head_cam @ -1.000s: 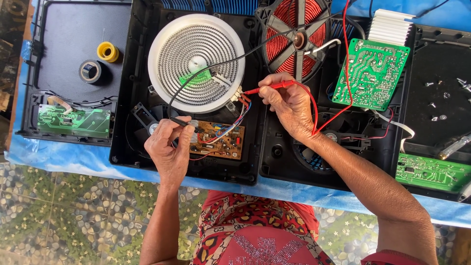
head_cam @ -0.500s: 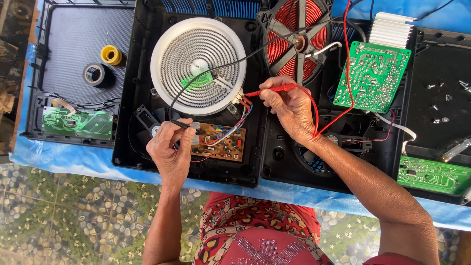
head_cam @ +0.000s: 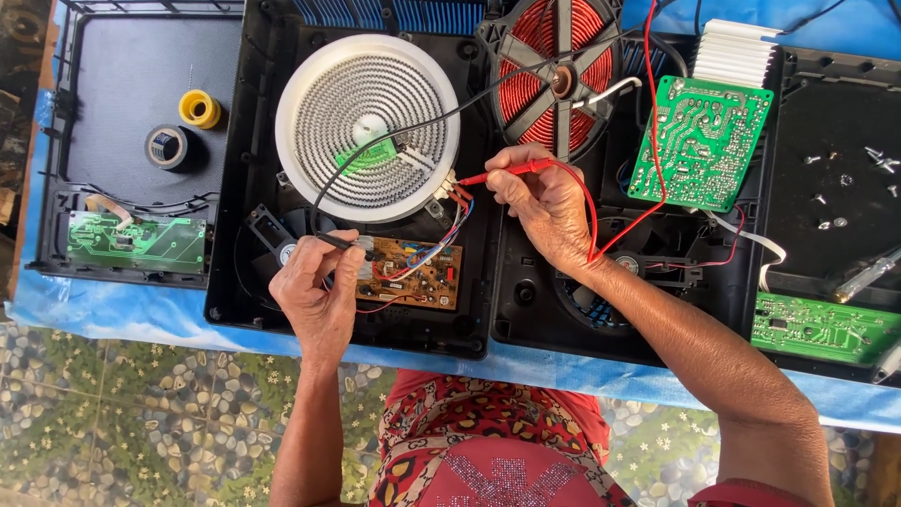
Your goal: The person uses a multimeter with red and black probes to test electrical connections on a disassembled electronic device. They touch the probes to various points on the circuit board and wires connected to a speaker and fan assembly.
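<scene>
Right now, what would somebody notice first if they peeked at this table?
Probably the big white round heating coil in the open black casing, with a red copper coil beside it. Below, the left hand holds a black probe and the right hand a red probe.

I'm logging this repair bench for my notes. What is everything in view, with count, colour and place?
Red probe: one, red, in the right hand, tip at the heater's edge terminals.
Black probe: one, black, in the left hand, over the brown board.
Radiant heater: one, white disc, left black casing.
Brown circuit board: one, below the heater.
Induction coil: one, copper-red, top centre.
Green circuit boards: three, far left, upper right, lower right.
Tape rolls: two, yellow and black, left tray.
Loose screws: several, right tray.
Left hand: grips the black probe.
Right hand: grips the red probe.
</scene>
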